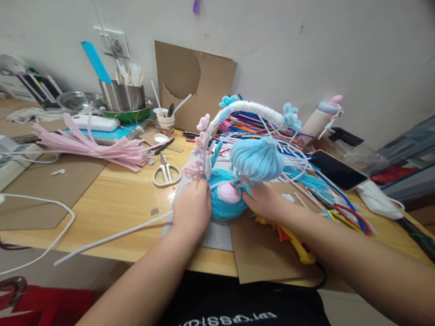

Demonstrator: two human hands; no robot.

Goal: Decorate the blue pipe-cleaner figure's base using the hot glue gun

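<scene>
A pipe-cleaner craft stands before me: a round blue coiled base [228, 213] with a pink-white spiral [229, 192], and a white arched stem [251, 107] bearing small flowers. From the arch hangs a pleated light-blue shade [257, 158] with curled blue ends. My left hand [193, 203] is closed at the base's left side on a white pipe cleaner [112, 237], whose long tail runs down-left past the table edge. On the other side my right hand [263, 199] grips the base's right edge, its fingertips partly hidden by the blue curls.
Scissors [166, 172] lie left of the craft, near a pink pipe-cleaner bundle [98, 147]. A yellow glue gun [292, 240] rests under my right forearm on cardboard [261, 258]. Loose pipe cleaners [292, 154] and a phone [338, 170] are at the right; a paper cup [166, 121] stands behind.
</scene>
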